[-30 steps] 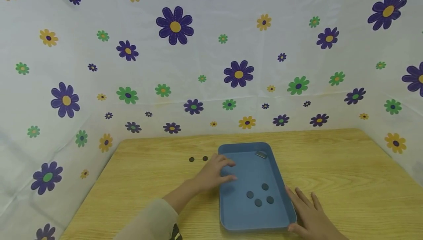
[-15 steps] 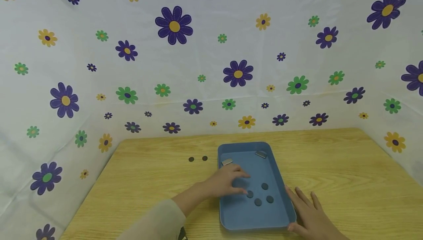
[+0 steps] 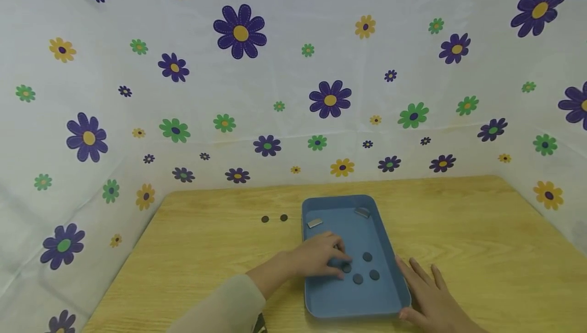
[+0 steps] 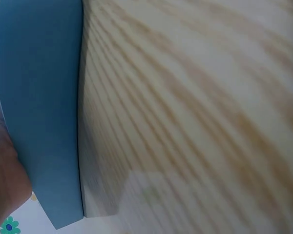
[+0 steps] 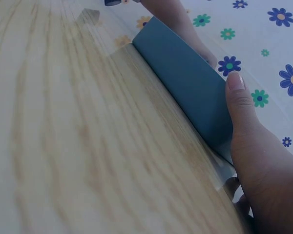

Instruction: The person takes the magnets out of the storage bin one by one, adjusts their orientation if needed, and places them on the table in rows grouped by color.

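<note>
My left hand (image 3: 318,256) reaches over the near-left wall of a blue tray (image 3: 339,307). Its thumb and bent index finger stand on either side of a small dark round disc (image 3: 347,268), which lies on the tray floor and does not look gripped. Beside it lie more dark discs (image 3: 367,257). My right hand (image 3: 428,289) rests flat against the tray's right wall, fingers spread. In the right wrist view its thumb (image 5: 241,97) lies along the tray's outer side (image 5: 185,83). The left wrist view shows the tray wall (image 4: 39,107) with part of the left hand behind it.
A small shiny metal piece (image 3: 315,223) lies in the tray's far-left corner, and a similar one (image 3: 362,212) in the far-right corner. Two dark discs (image 3: 265,219) sit on the wooden table (image 3: 206,251) left of the tray. A flowered cloth (image 3: 275,68) surrounds the table.
My left hand has moved from the tray's far-left part nearer and rightward to the discs, uncovering the left metal piece. Its fingers have bent closer together. The right hand has stayed put.
</note>
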Tool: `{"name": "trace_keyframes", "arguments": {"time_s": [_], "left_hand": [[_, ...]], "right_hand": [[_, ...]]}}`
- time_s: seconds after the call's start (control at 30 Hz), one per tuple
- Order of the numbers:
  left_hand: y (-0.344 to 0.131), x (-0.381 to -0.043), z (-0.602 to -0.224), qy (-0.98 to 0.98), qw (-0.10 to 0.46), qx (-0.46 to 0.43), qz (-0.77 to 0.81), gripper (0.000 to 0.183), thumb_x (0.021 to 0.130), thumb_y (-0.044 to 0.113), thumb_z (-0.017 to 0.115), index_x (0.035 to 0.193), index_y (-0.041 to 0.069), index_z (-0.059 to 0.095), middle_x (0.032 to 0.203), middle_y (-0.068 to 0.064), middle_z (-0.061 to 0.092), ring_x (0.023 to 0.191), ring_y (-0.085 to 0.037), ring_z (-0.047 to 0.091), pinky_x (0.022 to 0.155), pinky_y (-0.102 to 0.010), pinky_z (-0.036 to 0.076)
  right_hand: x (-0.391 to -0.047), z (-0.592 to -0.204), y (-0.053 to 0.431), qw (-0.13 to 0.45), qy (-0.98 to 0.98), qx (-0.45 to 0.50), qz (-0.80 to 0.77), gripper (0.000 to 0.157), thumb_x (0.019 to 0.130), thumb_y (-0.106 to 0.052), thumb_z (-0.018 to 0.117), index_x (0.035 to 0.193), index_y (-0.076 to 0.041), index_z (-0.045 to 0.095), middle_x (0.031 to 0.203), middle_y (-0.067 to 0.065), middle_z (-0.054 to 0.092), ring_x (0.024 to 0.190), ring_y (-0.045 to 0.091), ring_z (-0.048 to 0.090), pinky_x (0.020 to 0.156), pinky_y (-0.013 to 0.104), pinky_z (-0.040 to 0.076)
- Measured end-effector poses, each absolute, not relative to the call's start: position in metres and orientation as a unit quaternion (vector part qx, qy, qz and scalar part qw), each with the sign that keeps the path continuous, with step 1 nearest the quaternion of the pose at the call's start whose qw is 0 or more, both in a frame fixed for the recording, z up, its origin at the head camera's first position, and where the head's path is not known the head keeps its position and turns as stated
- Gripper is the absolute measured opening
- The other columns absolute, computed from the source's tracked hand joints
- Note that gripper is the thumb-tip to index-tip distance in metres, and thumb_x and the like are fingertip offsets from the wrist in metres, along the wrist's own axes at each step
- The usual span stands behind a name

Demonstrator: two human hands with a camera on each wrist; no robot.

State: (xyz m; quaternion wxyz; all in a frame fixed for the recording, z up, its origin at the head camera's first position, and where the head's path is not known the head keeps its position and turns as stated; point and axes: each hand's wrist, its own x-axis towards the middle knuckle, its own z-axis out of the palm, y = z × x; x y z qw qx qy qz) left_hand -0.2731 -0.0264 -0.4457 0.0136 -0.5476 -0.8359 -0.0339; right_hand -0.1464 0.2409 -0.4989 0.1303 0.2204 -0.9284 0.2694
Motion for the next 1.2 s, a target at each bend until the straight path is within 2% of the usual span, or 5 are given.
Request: {"name": "trace_keyframes", "arguments": {"time_s": [0.27, 0.47, 0.87, 1.2], "left_hand": [[-0.0253, -0.2727, -0.4435, -0.832, 0.008, -0.555, -0.024, 0.037, 0.08, 0.045, 0.061, 0.114, 0.03, 0.063, 0.1, 0.008, 0.056, 0.086, -0.004, 0.045, 0.074, -0.013, 0.034], [-0.0256, -0.2701, -0.4415, -0.82, 0.032, -0.571, -0.021, 0.032, 0.08, 0.043, 0.062, 0.108, 0.028, 0.066, 0.1, 0.009, 0.057, 0.088, -0.004, 0.048, 0.074, -0.012, 0.036], [-0.0251, -0.269, -0.4442, -0.81, 0.033, -0.584, -0.044, 0.023, 0.079, 0.039, 0.066, 0.096, 0.026, 0.071, 0.092, 0.013, 0.059, 0.084, 0.0, 0.049, 0.073, -0.009, 0.036], [-0.0252, -0.2717, -0.4503, -0.815, 0.06, -0.574, -0.056, 0.019, 0.081, 0.041, 0.065, 0.09, 0.025, 0.07, 0.088, 0.013, 0.059, 0.081, 0.001, 0.049, 0.07, -0.009, 0.036]], "right_hand": [[-0.1472, -0.4972, 0.2401, 0.133, -0.927, 0.222, 0.273, 0.073, 0.089, -0.058, 0.037, 0.146, -0.017, 0.016, 0.143, 0.011, 0.034, 0.124, 0.05, 0.03, 0.102, 0.065, 0.001], [-0.1474, -0.4963, 0.2408, 0.133, -0.928, 0.221, 0.27, 0.074, 0.089, -0.059, 0.038, 0.146, -0.018, 0.016, 0.141, 0.016, 0.037, 0.123, 0.052, 0.031, 0.101, 0.066, 0.002], [-0.1465, -0.4977, 0.2406, 0.128, -0.927, 0.219, 0.275, 0.074, 0.089, -0.058, 0.038, 0.146, -0.018, 0.016, 0.144, 0.009, 0.033, 0.123, 0.052, 0.031, 0.102, 0.065, -0.001], [-0.1478, -0.4982, 0.2403, 0.128, -0.929, 0.217, 0.27, 0.075, 0.089, -0.059, 0.038, 0.146, -0.017, 0.015, 0.143, 0.011, 0.034, 0.123, 0.053, 0.031, 0.102, 0.065, 0.0]]}}
